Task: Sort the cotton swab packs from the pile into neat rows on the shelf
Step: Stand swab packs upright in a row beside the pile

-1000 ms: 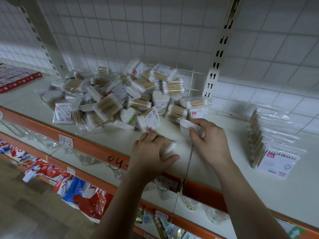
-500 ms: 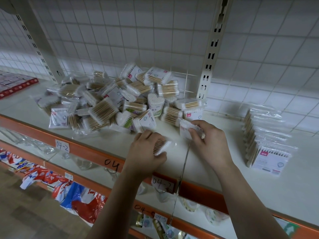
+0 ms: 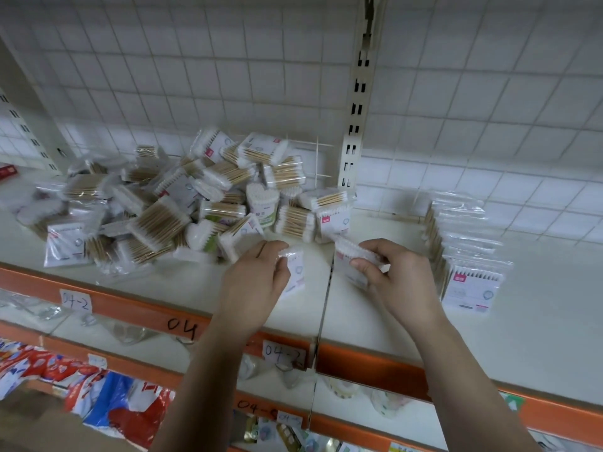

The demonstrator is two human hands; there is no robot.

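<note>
Moved apart now, left hand [image 3: 257,280] grips a pack [image 3: 296,272], right hand [image 3: 399,277] pinches a second pack [image 3: 349,254], beside the pile [image 3: 169,210]. Picking done; next, likely: stand both against the row [image 3: 466,252] on the shelf [image 3: 538,321].

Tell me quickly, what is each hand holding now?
Left hand: grips a small white plastic cotton swab pack.
Right hand: grips another white plastic cotton swab pack.

White tag [image 3: 75,301] on the orange shelf edge [image 3: 130,313], far left of the left hand [image 3: 257,282] fingers: "04-2". Marker writing [image 3: 182,326] on that edge, down-left of those fingers: "04". Second tag [image 3: 284,353] straight below them: "04-2" (last digit smeared). Lower rail [image 3: 253,405], further below: "04-". Print on the cotton swab pack [image 3: 295,275] in those fingers: unreadable.
</note>
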